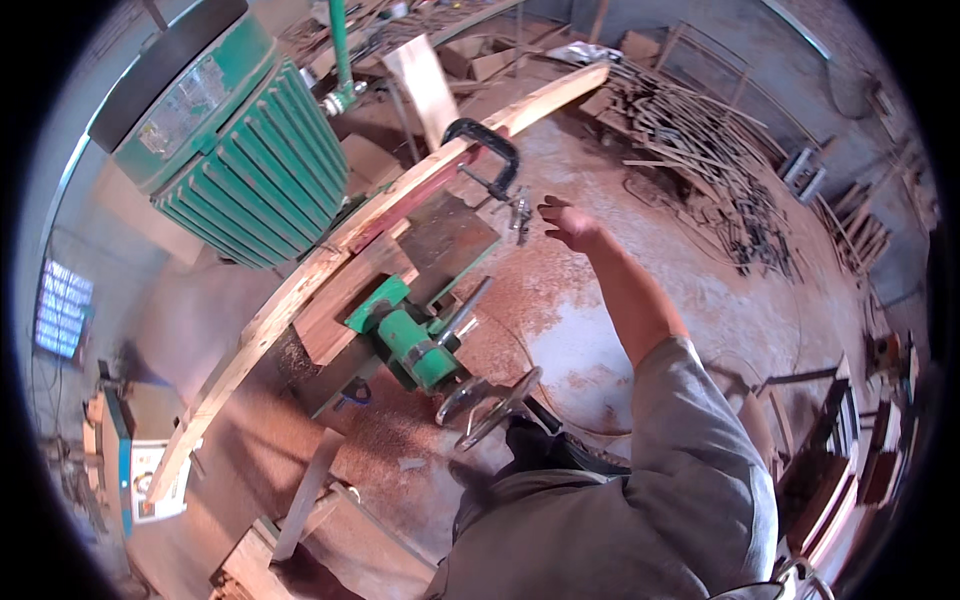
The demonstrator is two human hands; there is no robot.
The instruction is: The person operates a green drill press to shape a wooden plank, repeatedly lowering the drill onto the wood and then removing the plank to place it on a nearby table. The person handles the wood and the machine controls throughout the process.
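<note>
My right hand reaches forward with its fingers stretched and apart, holding nothing. Just left of its fingertips is a grey metal piece, below a black C-clamp. The clamp grips a long, curved light-wood beam and a reddish wood strip lying along it. Under the beam stands a green machine part with a handwheel, close to my body. At the lower left edge, a dark shape may be my left hand, by the end of a wooden slat; its fingers cannot be made out.
A large green ribbed motor overhangs the beam at upper left. Thin wood strips are heaped at the far right. Sawdust covers much of the floor. Stacked timber stands at right, and a wooden crate at lower left.
</note>
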